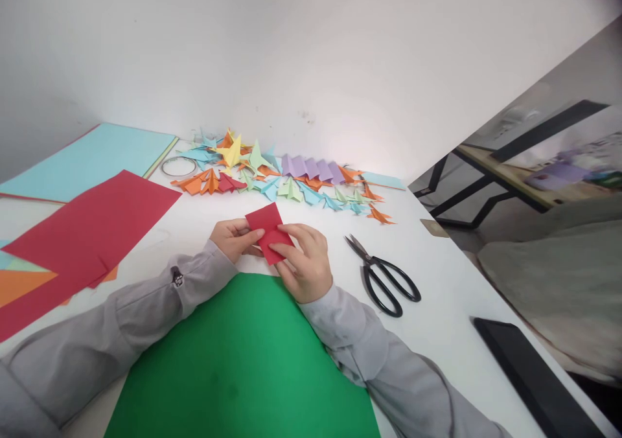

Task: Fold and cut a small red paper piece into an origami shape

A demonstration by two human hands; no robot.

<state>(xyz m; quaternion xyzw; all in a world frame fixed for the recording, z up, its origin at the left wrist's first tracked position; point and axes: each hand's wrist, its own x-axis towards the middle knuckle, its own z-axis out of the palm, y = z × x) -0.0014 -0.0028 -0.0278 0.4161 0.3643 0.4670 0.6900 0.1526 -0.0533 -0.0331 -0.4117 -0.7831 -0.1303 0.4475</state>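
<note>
A small red piece of paper (pixel 266 221) is held up between my two hands, just beyond the far edge of a green sheet (pixel 233 360). My left hand (pixel 234 238) pinches its left edge, thumb on the front and fingers behind. On the right side, my right hand (pixel 307 263) grips the same paper, with fingertips pressed on its face. Whether the paper has a fold in it I cannot tell. Black-handled scissors (pixel 381 273) lie on the white table to the right of my right hand, tips pointing away from me.
Folded paper pieces (pixel 291 188) in several colours line the back by the wall. A tape roll (pixel 179 166) lies at their left end. Red paper (pixel 97 224) and a light blue sheet (pixel 92 159) lie at left. A dark flat object (pixel 529 367) sits near the right edge.
</note>
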